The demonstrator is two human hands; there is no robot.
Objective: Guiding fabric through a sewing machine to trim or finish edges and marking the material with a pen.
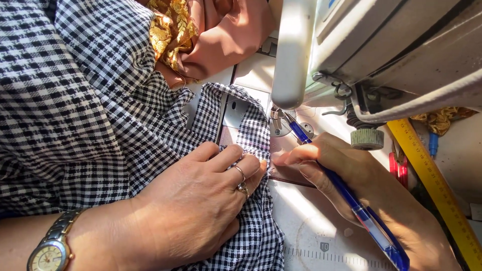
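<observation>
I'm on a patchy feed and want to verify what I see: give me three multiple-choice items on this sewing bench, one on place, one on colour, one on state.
1. Where does the yellow ruler lie? A right of the machine B under the cloth C on the left wrist
2. What colour is the pen? A red B blue C green
3. How is the left hand? A raised B fisted C flat on cloth

A: the yellow ruler runs along the right edge.
B: the pen in the right hand is blue.
C: the left hand presses the checked cloth.
</observation>
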